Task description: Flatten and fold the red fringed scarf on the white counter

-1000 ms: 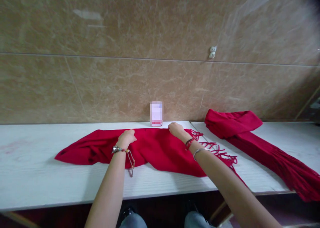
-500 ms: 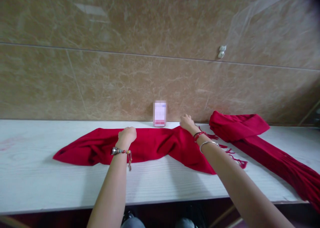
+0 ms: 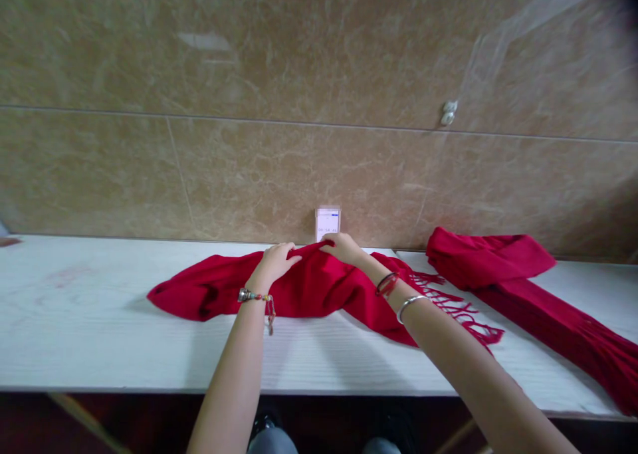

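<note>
Right hand [image 3: 343,246] has come inward since the earlier frame, from right of the phone [image 3: 327,223] to just in front of its lower part; left hand [image 3: 275,262] sits a bit closer to the phone too, and the far edge of the fringed red scarf [image 3: 304,288] is now raised between them.

Brown marbled tile wall [image 3: 299,55] rises behind the phone. White counter [image 3: 90,334] runs left, right and nearside of it. Fringed red scarf lies crosswise, nearside of the phone: tapered end to its left, fringe to its right. Second red scarf [image 3: 518,294], looped over at its far end, lies right of the phone, trailing toward the near right.

Hands apart. Right one pinches the raised scarf edge; left one is on the same edge, left of the phone, thumb spread; cannot tell if it grips. Phone stands against the wall, digits on screen, bottom hidden.

Silver bangle [image 3: 411,306] and red cord bracelet [image 3: 387,283] on right arm, beaded bracelet [image 3: 256,296] on left wrist, all nearside of the phone. Small white figure [image 3: 449,112] on the wall, above and right of the phone.
</note>
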Demonstrator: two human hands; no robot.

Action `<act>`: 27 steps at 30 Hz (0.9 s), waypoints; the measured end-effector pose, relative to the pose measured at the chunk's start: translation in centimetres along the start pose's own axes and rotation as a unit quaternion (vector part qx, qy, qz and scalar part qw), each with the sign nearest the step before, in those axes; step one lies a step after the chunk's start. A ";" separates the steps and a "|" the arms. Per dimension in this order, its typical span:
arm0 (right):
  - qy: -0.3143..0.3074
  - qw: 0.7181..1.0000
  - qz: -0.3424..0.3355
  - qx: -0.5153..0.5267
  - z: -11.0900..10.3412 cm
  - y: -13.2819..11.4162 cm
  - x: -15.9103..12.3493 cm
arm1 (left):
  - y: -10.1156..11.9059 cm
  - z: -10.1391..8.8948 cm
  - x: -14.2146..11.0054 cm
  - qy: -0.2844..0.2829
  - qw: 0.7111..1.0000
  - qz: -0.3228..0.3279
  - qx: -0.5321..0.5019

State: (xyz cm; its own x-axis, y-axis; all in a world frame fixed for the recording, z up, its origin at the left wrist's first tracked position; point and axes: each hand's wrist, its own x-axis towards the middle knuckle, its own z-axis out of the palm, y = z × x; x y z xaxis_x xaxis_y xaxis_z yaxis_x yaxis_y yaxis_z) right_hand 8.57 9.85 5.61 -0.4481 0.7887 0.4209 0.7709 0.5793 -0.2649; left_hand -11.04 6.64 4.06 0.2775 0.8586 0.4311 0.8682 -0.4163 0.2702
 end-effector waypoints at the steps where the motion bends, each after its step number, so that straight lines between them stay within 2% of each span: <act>1: 0.024 1.000 0.018 0.004 -0.6 1.0 -0.3 | -0.3 -0.2 -0.1 -0.004 1.000 -0.015 0.024; 4: 0.076 0.992 0.100 0.013 -2.8 4.4 -1.6 | -1.4 -1.1 -0.6 -0.017 0.994 -0.067 0.088; 6: 0.094 0.979 0.179 -0.003 -4.0 6.7 -2.7 | -2.2 -1.7 -1.0 -0.028 0.988 -0.097 0.116; 8: 0.090 0.963 0.251 -0.049 -4.8 8.3 -3.9 | -2.8 -2.2 -1.4 -0.040 0.987 -0.108 0.115; 10: 0.071 0.955 0.276 -0.084 -4.9 8.7 -4.8 | -2.7 -2.3 -1.5 -0.050 0.991 -0.092 0.085; 12: 0.052 0.964 0.247 -0.088 -4.1 7.5 -5.1 | -1.9 -2.2 -1.4 -0.054 0.996 -0.049 0.048; 14: 0.038 0.983 0.168 -0.066 -2.8 5.0 -4.8 | -0.4 -2.2 -1.2 -0.059 0.998 0.016 0.022; 16: 0.014 1.000 -0.007 -0.003 -1.3 2.0 -4.2 | 1.2 -2.3 -1.1 -0.063 0.995 0.077 0.009; 17: 0.009 0.999 -0.045 0.021 -0.7 0.6 -3.8 | 1.9 -2.4 -1.1 -0.062 0.993 0.099 0.006; 19: -0.040 0.996 -0.063 0.041 0.3 -1.8 -3.2 | 2.6 -2.9 -1.3 -0.063 0.991 0.115 0.006; 22: -0.053 0.998 -0.010 0.021 0.3 -4.2 -3.0 | 1.4 -3.6 -2.1 -0.112 0.992 0.065 -0.015; 25: 0.003 0.999 0.028 0.031 -0.9 -5.2 -3.7 | -2.0 -4.4 -3.5 -0.202 0.976 -0.061 -0.048; 27: 0.016 0.998 0.036 0.048 -1.9 -5.4 -4.4 | -4.1 -4.8 -4.5 -0.267 0.950 -0.159 -0.034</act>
State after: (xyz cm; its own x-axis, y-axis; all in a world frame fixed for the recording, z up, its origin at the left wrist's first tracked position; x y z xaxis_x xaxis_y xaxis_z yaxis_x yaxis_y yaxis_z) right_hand 7.24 2.87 6.81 -0.3766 0.8230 0.4252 0.7534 0.5392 -0.3764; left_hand -17.86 3.03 5.15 0.1912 0.9657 -0.1755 0.9192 -0.1134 0.3771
